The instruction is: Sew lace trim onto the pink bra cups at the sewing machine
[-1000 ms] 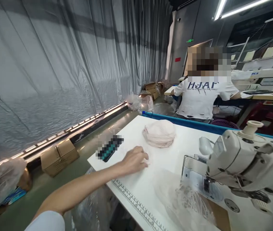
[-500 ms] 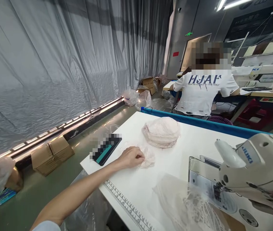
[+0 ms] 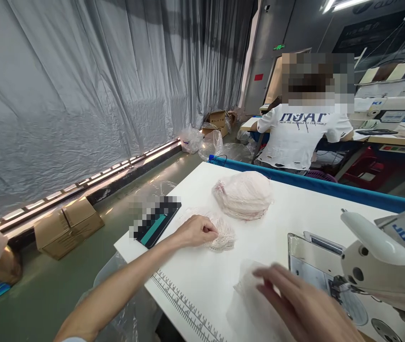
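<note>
The left hand (image 3: 197,231) has its thumb and fingertips drawn together, apparently pinching the upper edge of a small, cream-white piece of openwork lace (image 3: 224,240) that lies flat on the smooth white tabletop (image 3: 255,237). A light pinch close to the border would likely serve best, since a netting this loose could stretch or snag if pulled.

The right hand (image 3: 291,299), blurred, hangs with its fingers spread above a sheer, whitish, crumpled fabric (image 3: 245,282); whether it touches the fabric cannot be told. Flat fingertips probably suit such thin stuff, taking one layer without dragging others.

Just beyond the lace sits a rounded stack of pale pink, sheer fabric pieces (image 3: 247,197), best left undisturbed so that its edges stay even. To the right stands a cream-white metal sewing machine (image 3: 384,242), near the right hand; fingers and loose fabric should stay clear of its needle area. A black ruler scale (image 3: 188,306) runs along the near table edge.
</note>
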The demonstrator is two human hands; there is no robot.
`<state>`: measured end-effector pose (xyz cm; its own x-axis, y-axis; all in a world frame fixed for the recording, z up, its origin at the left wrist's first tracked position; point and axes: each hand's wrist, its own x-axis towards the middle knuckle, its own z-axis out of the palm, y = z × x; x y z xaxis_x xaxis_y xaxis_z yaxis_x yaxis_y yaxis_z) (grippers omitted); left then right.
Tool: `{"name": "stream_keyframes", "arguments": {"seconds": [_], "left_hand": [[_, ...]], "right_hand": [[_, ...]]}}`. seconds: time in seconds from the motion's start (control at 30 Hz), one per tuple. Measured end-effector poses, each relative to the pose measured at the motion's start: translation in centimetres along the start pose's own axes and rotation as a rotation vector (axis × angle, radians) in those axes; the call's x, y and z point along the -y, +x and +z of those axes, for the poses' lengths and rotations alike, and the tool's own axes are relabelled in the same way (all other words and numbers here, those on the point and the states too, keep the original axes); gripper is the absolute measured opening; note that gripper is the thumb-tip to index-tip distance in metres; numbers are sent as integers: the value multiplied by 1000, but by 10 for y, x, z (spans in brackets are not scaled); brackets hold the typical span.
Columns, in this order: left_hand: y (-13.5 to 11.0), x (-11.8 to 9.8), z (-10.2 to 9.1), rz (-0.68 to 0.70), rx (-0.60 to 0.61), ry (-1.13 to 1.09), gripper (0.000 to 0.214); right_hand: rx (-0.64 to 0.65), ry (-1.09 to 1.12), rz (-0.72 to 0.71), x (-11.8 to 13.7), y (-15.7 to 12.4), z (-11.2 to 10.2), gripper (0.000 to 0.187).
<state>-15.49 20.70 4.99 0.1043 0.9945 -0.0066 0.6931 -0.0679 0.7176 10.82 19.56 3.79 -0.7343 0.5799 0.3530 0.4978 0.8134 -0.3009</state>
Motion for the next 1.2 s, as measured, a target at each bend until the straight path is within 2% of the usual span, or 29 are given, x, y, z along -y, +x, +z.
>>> {"name": "stream_keyframes", "arguments": {"seconds": [0.07, 0.13, 0.27, 0.57, 0.73, 0.9, 1.03, 1.2], "left_hand": [[1, 2, -1, 1, 13, -23, 20], [2, 3, -2, 4, 24, -43, 20], [4, 7, -2, 13, 38, -80, 21], [1, 3, -3, 45, 1, -99, 23], [0, -1, 3, 64, -125, -19, 17], [4, 3, 6, 56, -194, 3, 21], [3, 5, 3, 75, -151, -3, 20], [-1, 4, -2, 99, -38, 25, 15]], "right_hand": [[-21, -51, 34, -3, 38, 5, 21], [17, -103, 52, -7, 66, 12, 25], [80, -123, 65, -12, 90, 22, 26], [56, -28, 74, -12, 102, 26, 25], [-7, 7, 51, -13, 99, 31, 19], [61, -27, -105, -11, 86, 27, 16], [74, -68, -130, -10, 85, 31, 24], [126, -30, -124, -13, 92, 33, 17]]}}
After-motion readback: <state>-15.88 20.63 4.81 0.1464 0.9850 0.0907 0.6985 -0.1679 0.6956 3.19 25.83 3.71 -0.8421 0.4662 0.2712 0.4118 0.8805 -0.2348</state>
